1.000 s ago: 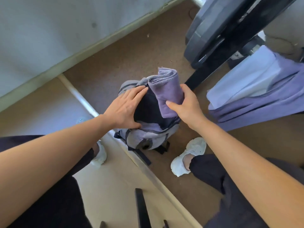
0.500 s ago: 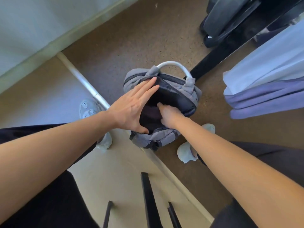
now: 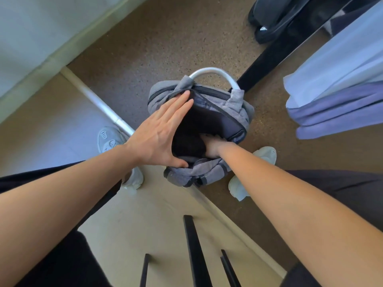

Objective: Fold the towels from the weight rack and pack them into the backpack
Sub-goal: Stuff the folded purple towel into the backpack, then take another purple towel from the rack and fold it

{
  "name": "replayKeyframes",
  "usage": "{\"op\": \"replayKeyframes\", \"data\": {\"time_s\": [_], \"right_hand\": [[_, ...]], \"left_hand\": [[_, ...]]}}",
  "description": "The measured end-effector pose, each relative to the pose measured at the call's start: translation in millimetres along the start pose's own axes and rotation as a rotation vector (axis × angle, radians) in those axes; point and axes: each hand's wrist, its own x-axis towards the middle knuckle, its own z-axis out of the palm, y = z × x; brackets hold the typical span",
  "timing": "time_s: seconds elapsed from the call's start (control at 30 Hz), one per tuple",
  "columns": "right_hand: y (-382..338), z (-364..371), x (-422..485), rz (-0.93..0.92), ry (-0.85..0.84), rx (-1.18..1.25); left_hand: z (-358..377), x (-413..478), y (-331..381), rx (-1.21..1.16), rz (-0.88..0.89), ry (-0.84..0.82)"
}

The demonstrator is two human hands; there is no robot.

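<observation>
A: What worries you here?

B: The grey fabric backpack (image 3: 234, 104) is soft and stands on the brown carpet floor (image 3: 165, 38) with nothing rigid behind it. The left hand (image 3: 159, 133) lies flat, fingers straight and together, pressed against the near-left lip of the opening. If that palm lifts, I'd expect the mouth to sag shut on the other wrist, or the whole bag to tip.

A: And the right hand (image 3: 212, 148)?

B: Sunk into the dark main compartment past the knuckles. Its fingers are hidden, so I cannot tell whether they grip anything or lie loose. A quick pull out could drag whatever is folded in there back up and undo it. The black zip (image 3: 215, 105) along the far edge could also snag cloth.

A: Any towel visible inside?

B: None; the interior is only black shadow.

A: How does the bag look?

B: Heathered grey cloth, slumped and creased, zip wide open, with a white curved carry handle (image 3: 211, 72) arching over the far side. It sits between the person's white shoes (image 3: 266, 155), near the foot of the black weight rack (image 3: 275, 52).

A: More to pack?

B: Yes. A pale blue towel (image 3: 335, 65) and purple towels (image 3: 335, 114) hang draped over the rack, well apart from the bag. It looks small, so room may run out.
</observation>
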Motion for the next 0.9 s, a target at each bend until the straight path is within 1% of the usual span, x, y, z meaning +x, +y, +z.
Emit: {"op": "replayKeyframes", "data": {"time_s": [0.13,0.23,0.3,0.5,0.6,0.67,0.73,0.83,0.9], "right_hand": [[1,-21,-22,-0.065,0.069,0.164],[1,-37,-51,-0.11,0.142,0.191],[2,-43,-75,-0.147,0.205,0.199],[2,-61,-165,-0.249,0.37,0.388],[14,-76,-211,-0.252,0.469,0.482],[29,-87,-236,-0.205,0.609,0.605],[47,-96,-257,-0.111,0.802,0.794],[81,-104,-277,0.103,1.096,1.247],[106,-105,-280,0.23,1.289,1.475]], "left_hand": [[-2,0,2,-0.009,-0.003,-0.009],[-4,2,2,-0.01,-0.008,-0.012],[-5,5,2,-0.003,-0.023,-0.015],[-12,17,12,0.087,-0.088,-0.024],[-15,25,18,0.094,-0.15,0.01],[-16,31,22,0.087,-0.173,0.05],[-17,38,30,0.05,-0.22,0.09],[-18,46,45,-0.014,-0.25,0.124],[-20,49,58,-0.083,-0.252,0.14]]}}
